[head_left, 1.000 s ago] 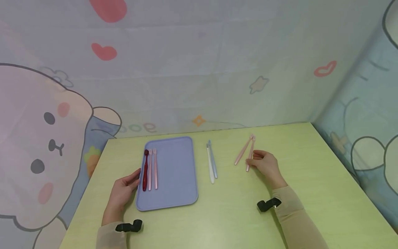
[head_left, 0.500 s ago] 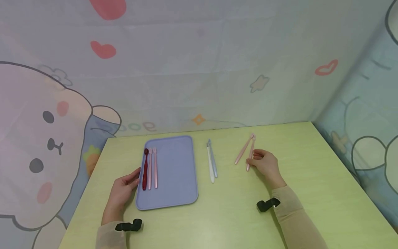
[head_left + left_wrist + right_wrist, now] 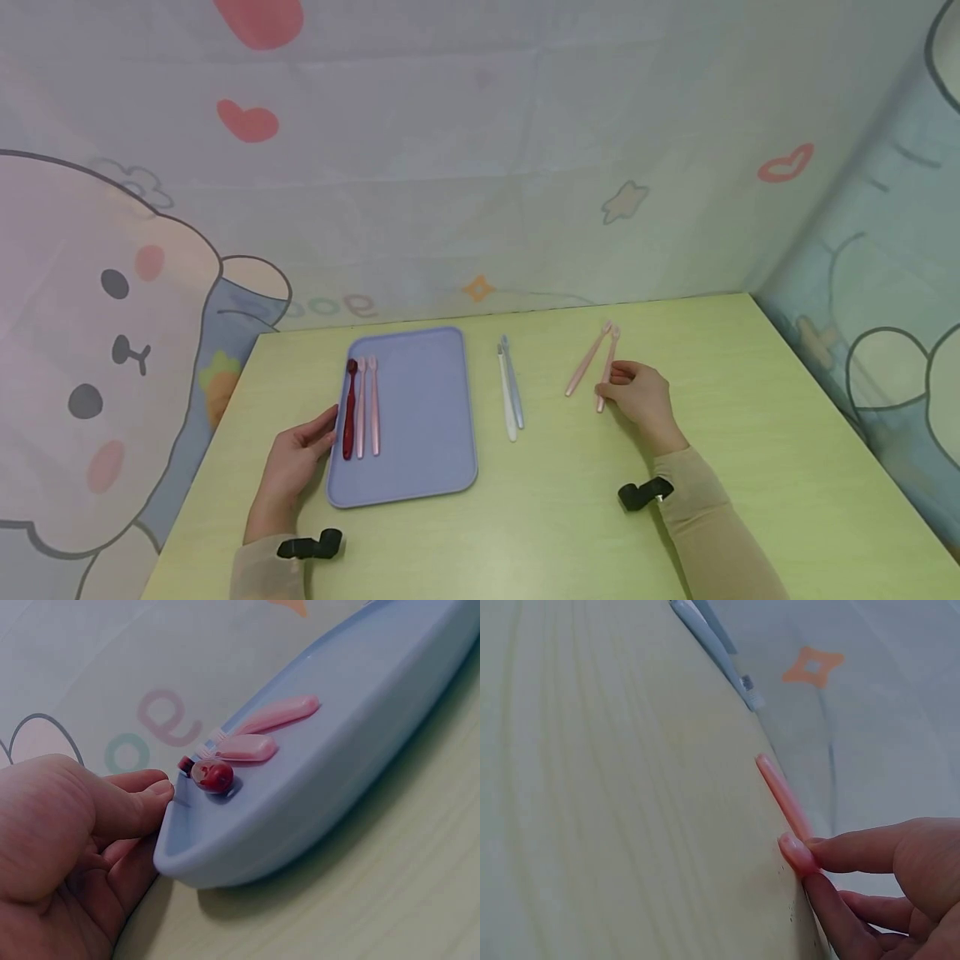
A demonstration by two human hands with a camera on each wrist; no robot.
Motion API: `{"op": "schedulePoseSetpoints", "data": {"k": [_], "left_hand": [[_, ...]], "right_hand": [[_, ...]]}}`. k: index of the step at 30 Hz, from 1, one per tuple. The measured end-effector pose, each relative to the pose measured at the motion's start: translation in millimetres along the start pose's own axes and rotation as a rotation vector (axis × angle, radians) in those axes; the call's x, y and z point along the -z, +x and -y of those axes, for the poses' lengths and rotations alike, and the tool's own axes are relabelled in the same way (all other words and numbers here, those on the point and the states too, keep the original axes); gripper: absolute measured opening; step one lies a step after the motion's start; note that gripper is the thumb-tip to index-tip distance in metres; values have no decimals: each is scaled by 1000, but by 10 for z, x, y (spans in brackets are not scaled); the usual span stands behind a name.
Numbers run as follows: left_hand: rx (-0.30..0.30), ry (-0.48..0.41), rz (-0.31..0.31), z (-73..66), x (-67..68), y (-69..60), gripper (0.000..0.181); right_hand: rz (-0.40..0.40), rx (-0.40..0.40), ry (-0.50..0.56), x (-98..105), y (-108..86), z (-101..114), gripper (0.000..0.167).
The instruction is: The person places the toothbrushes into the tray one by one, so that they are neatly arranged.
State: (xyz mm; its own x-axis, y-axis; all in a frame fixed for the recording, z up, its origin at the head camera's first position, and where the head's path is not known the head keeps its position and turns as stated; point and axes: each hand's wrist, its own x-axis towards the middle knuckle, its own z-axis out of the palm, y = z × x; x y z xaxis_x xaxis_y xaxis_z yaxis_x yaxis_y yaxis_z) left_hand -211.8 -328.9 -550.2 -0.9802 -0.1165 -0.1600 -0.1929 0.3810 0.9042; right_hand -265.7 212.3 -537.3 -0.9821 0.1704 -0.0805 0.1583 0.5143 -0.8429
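My left hand (image 3: 294,458) holds the left edge of the blue tray (image 3: 423,417), with the thumb at the rim in the left wrist view; where the other fingertips end is partly hidden. A dark red toothbrush (image 3: 349,408) and two pink toothbrushes (image 3: 375,408) lie side by side along that edge in the tray. On the right, my right hand (image 3: 641,398) pinches the handle of a pink toothbrush (image 3: 799,855) between thumb and fingers. A second pink toothbrush (image 3: 587,360) lies just left of it, their heads close together.
A white toothbrush (image 3: 507,400) and a blue toothbrush (image 3: 513,383) lie between the tray and my right hand on the light green table (image 3: 540,517). A printed cloth (image 3: 420,167) hangs behind the table's far edge.
The pink toothbrush in my right hand has shifted very slightly to the right, its head moving a little off the other pink one. My left hand and the tray look unchanged.
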Motion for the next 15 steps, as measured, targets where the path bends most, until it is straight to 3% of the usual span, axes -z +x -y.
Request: {"op": "schedulePoseSetpoints", "data": {"k": [15], "left_hand": [[1,-7,-2,48,32,-10,50]], "right_hand": [[-35,7,-95,10,-28,48,51]]}}
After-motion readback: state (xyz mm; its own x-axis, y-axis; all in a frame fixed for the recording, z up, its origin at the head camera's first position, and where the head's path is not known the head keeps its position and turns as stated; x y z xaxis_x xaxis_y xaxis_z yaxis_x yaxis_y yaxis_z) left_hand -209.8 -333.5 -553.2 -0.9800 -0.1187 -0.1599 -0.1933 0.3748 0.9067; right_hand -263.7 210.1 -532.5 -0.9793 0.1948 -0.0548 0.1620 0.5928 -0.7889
